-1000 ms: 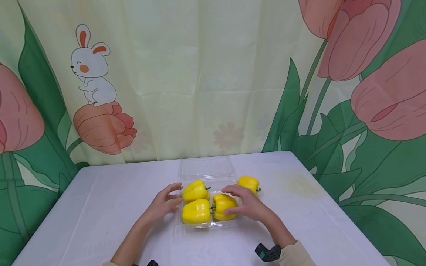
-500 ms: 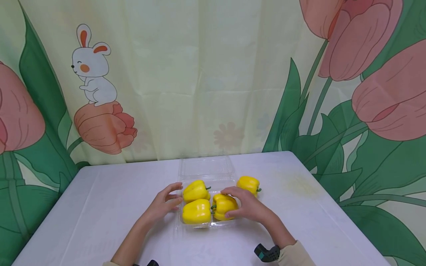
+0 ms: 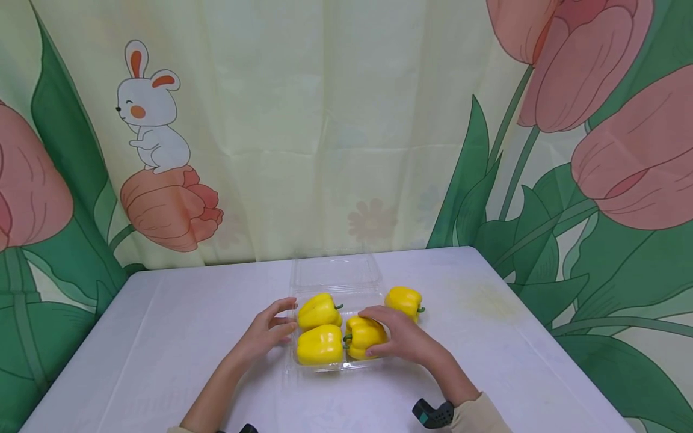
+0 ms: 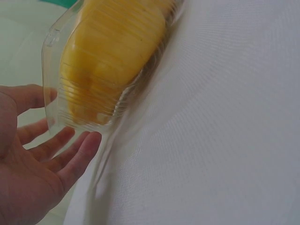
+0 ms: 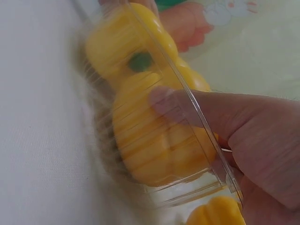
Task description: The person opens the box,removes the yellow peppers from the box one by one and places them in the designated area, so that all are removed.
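A clear plastic clamshell box (image 3: 354, 365) lies with its lid folded back on the white cloth. Inside are three yellow bell peppers: one back left (image 3: 318, 311), one front left (image 3: 319, 345) and one front right (image 3: 357, 338). My right hand (image 3: 408, 337) grips the front-right pepper, and its thumb (image 5: 164, 100) shows inside the box wall against the pepper's side. At the left wall my left hand (image 3: 265, 331) rests its relaxed, spread fingers (image 4: 89, 145) at the plastic edge, close under the ribbed side. Another yellow bell pepper (image 3: 403, 300) sits outside the box, beyond my right hand.
The transparent lid (image 3: 335, 273) reaches toward the back edge of the table (image 3: 178, 337). Behind it hangs a curtain (image 3: 325, 150) printed with tulips and a rabbit. A black wrist device (image 3: 433, 414) sits on my right wrist.
Very little differs. My right fingers have settled slightly lower and closer around the front-right pepper; the left hand and the box stay where they were.
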`<state>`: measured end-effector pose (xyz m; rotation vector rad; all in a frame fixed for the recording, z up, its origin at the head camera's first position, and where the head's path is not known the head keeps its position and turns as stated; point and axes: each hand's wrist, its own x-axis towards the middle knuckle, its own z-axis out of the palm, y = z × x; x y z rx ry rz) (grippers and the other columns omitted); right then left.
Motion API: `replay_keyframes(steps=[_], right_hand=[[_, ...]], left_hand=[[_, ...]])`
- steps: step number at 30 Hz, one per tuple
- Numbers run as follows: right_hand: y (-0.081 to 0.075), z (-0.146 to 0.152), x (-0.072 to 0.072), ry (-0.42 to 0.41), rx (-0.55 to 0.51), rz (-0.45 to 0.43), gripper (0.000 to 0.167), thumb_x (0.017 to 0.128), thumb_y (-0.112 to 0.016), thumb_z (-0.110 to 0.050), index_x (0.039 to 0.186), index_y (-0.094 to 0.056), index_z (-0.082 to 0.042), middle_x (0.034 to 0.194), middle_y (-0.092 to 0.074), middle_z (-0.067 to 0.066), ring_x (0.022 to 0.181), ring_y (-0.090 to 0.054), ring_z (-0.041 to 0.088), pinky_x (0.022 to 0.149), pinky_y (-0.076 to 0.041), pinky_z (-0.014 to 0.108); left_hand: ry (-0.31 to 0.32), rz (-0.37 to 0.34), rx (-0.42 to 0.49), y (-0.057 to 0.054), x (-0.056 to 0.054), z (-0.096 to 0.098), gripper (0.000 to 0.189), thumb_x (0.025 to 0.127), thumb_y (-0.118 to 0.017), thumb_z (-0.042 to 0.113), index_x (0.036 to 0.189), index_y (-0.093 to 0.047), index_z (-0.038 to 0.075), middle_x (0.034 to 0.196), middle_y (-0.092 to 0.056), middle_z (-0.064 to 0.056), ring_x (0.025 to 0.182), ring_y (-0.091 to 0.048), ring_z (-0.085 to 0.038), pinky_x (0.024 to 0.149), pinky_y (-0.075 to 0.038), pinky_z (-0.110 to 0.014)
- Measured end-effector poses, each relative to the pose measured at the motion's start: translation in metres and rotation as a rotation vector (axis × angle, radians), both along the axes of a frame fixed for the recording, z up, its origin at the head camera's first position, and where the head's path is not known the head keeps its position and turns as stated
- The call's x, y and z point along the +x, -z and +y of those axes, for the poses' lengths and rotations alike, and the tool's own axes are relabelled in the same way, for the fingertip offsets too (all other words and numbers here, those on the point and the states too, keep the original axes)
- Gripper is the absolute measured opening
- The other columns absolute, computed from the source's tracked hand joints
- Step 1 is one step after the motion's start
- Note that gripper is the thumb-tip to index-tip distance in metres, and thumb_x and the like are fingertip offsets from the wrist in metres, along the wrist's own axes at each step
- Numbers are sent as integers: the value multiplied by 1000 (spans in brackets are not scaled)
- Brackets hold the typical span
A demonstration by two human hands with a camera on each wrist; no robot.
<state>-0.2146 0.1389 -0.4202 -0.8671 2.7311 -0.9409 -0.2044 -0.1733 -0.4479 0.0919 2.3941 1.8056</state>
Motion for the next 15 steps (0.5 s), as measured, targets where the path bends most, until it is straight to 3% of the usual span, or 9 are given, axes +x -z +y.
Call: replay_keyframes(steps=[15], right_hand=[[1, 2, 1, -9, -35, 26, 64, 72, -84, -33, 130, -57, -22, 132, -60, -7, 121, -55, 17, 105, -46, 46]], left_hand=[[-6, 6, -2, 1, 0, 0, 53, 92, -64, 18, 142, -45, 17, 144, -48, -8, 120, -57, -27, 84, -59, -37]])
